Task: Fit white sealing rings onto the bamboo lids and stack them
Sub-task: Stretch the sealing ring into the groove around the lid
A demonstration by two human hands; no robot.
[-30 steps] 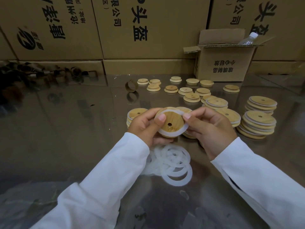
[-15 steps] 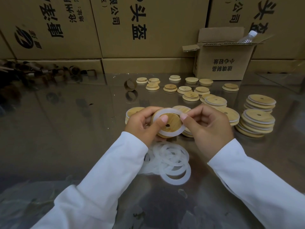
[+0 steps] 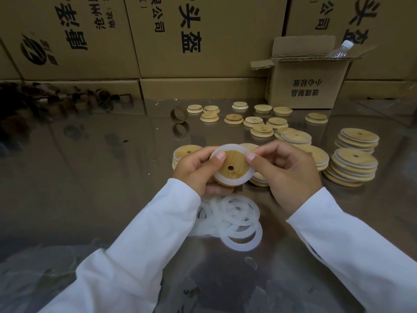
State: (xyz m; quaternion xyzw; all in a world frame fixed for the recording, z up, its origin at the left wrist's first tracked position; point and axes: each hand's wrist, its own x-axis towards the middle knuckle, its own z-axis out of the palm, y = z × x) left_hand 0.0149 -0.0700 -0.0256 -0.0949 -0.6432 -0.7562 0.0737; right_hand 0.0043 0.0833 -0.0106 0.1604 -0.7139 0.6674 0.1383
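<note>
One bamboo lid, white sealing ring around it, is pinched over the counter by left hand and right hand; its lower edge and some loose rings are hidden.

printed cardboard cartons stacked behind, small open box – plastic bottle inside, cardboard tube, reflective tabletop
</note>
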